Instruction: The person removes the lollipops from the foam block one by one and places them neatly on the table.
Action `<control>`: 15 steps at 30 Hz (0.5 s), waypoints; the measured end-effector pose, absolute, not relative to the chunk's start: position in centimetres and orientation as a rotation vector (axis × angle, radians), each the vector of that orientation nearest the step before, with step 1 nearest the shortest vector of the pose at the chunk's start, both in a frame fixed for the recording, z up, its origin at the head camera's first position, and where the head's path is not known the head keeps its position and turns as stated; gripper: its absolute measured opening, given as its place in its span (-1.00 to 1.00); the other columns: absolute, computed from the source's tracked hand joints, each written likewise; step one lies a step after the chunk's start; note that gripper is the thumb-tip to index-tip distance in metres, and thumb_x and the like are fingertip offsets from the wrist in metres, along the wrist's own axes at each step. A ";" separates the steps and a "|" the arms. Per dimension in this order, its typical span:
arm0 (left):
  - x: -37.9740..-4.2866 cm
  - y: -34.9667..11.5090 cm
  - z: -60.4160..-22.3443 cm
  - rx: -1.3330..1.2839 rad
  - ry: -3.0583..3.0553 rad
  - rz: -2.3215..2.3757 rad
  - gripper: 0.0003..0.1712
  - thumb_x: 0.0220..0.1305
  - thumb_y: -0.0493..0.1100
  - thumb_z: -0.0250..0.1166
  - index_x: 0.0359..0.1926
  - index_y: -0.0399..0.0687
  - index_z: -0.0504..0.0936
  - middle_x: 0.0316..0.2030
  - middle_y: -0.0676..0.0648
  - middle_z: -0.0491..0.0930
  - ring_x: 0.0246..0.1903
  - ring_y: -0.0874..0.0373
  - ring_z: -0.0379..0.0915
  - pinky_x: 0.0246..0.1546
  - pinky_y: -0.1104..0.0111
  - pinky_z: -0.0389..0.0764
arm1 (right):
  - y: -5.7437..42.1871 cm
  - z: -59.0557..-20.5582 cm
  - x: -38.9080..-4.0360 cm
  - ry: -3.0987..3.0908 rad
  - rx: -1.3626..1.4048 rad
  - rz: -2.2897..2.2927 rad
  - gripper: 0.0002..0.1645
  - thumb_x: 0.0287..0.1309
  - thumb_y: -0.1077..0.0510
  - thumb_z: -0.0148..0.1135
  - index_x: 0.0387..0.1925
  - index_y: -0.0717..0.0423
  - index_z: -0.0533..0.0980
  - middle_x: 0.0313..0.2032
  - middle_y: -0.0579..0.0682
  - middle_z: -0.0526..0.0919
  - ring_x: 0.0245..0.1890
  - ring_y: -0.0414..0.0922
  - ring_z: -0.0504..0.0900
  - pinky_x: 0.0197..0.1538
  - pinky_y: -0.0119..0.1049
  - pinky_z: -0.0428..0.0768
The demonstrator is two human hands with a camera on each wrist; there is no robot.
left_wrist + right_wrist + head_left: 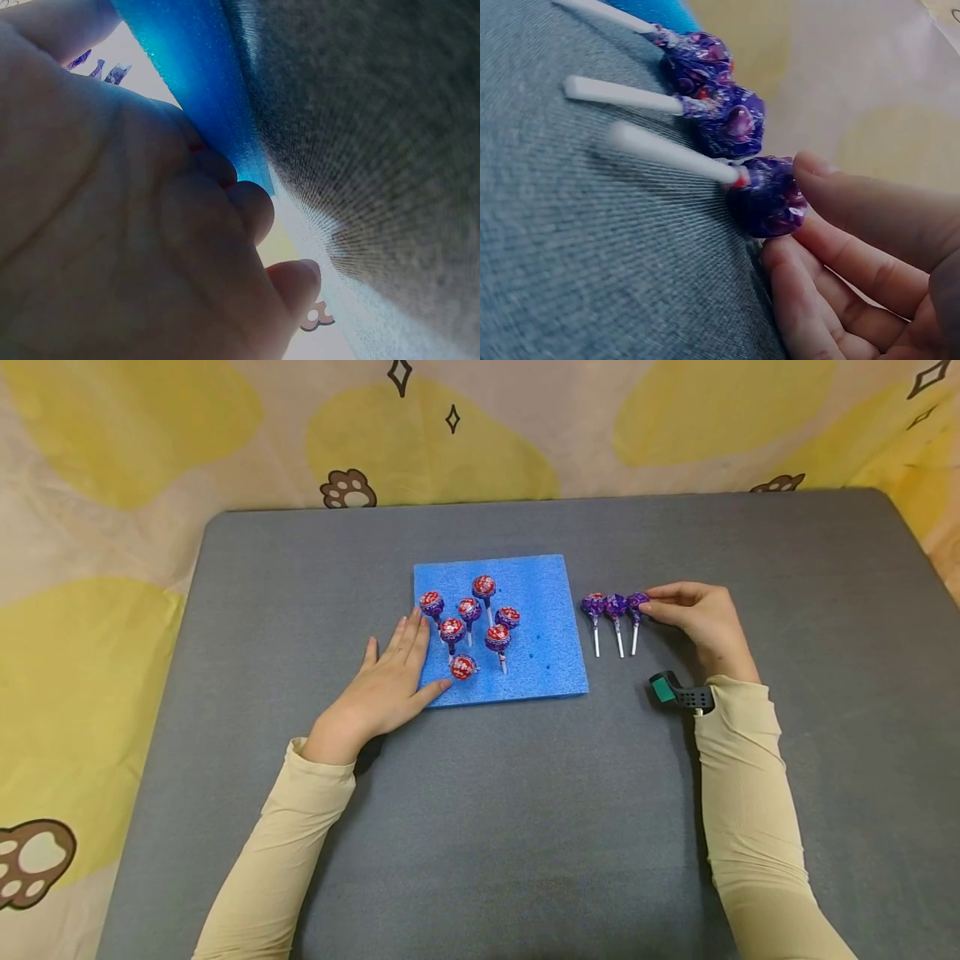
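In the head view my left hand [378,693] rests with straight fingers along the left edge of a blue foam board [551,664], its thumb at the front edge. Several red-and-purple wrapped lollipops [497,637] stand with their sticks in the board. To the right of it, three purple lollipops lie side by side, white sticks toward me. My right hand [703,625] pinches the head of the rightmost lollipop [769,202] between thumb and fingers. The middle lollipop [731,124] is right beside it, and the left lollipop [697,64] lies farthest from the hand.
A grey table [487,827] carries everything. Behind it hangs a yellow and cream cloth [465,443] with paw prints. On the right wrist sits a black band [686,695] with a green face. Small dark holes mark the board's right part.
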State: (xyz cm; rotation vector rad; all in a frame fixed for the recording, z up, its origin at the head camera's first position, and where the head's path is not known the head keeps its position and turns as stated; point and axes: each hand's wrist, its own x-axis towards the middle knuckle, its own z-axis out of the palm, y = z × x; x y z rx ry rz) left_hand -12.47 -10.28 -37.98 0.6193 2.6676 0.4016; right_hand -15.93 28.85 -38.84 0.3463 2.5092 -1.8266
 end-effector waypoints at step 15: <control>-12.5 -10.3 -37.8 0.618 2.652 0.390 -0.04 0.39 0.25 -0.11 0.45 -0.23 -0.37 0.44 -0.14 -0.53 0.42 -0.02 -0.60 0.29 -0.15 -0.38 | 28.9 -38.2 -15.8 1.966 0.352 -2.523 -0.96 0.02 0.40 0.33 -0.44 0.29 0.67 -0.48 0.07 0.70 -0.46 -0.13 0.68 -0.31 -0.39 0.62</control>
